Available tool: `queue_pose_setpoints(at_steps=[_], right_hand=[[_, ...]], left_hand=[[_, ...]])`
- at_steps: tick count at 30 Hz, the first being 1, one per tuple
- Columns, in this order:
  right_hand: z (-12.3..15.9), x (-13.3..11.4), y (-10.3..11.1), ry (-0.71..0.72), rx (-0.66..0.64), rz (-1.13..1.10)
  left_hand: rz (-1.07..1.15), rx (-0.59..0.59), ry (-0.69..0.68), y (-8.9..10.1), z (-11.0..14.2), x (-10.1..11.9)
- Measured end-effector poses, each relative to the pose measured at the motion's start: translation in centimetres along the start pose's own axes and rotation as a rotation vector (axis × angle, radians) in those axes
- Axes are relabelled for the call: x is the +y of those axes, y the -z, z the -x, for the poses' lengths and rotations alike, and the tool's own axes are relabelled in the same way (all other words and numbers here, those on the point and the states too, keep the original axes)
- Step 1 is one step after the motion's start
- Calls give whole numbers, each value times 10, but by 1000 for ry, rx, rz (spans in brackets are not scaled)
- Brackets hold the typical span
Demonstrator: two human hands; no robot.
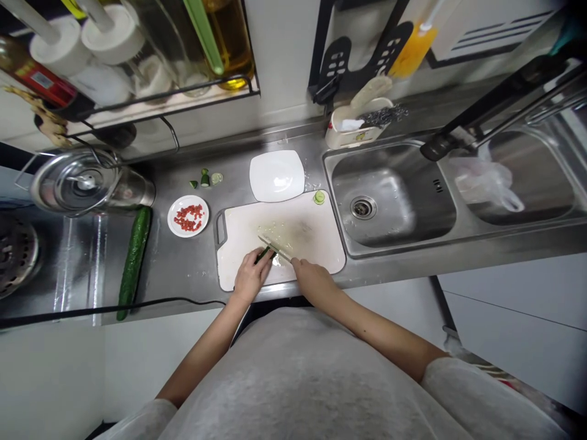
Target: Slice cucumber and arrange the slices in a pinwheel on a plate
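On the white cutting board (pixel 238 226), my left hand (pixel 250 274) is closed around a piece of dark green cucumber (pixel 262 254), mostly hidden by the fingers. My right hand (pixel 312 280) grips a knife (pixel 279 249), its blade pointing up and left across the board, right against the cucumber piece. The knife's handle is hidden inside the fist. Wet drops and pale bits lie on the board beyond the blade. A few pale green cucumber slices (pixel 319 197) are stacked at the board's far right corner.
Behind the board sits a white square plate (pixel 277 176). To the left are a small plate of red bits (pixel 188 216), cucumber ends (pixel 205 179) and a whole cucumber (pixel 134 263). A metal pot (pixel 87 183) stands farther left. The sink (pixel 394 195) adjoins the board's right side.
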State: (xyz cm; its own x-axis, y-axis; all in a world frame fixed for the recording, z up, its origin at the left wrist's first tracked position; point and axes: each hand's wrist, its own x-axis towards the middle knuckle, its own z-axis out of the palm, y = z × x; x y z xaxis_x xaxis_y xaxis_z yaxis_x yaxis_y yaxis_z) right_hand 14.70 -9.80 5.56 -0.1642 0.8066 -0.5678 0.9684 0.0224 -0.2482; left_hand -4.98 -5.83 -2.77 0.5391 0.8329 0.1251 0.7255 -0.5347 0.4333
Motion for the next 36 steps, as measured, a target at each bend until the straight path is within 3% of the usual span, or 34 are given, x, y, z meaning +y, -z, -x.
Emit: queue_pose_setpoints(at_steps=[17,28,36], right_hand=[[-12,1,5,15,-86,-61],[-1,7,7,2,-127,-75],[-8,7,16,11,-179,-82]], left_hand=[[42,-23,-6,0,-1,-3],[36,-16,-18,-2,-1,-3],[42,-30,-19,-1,-1,-5]])
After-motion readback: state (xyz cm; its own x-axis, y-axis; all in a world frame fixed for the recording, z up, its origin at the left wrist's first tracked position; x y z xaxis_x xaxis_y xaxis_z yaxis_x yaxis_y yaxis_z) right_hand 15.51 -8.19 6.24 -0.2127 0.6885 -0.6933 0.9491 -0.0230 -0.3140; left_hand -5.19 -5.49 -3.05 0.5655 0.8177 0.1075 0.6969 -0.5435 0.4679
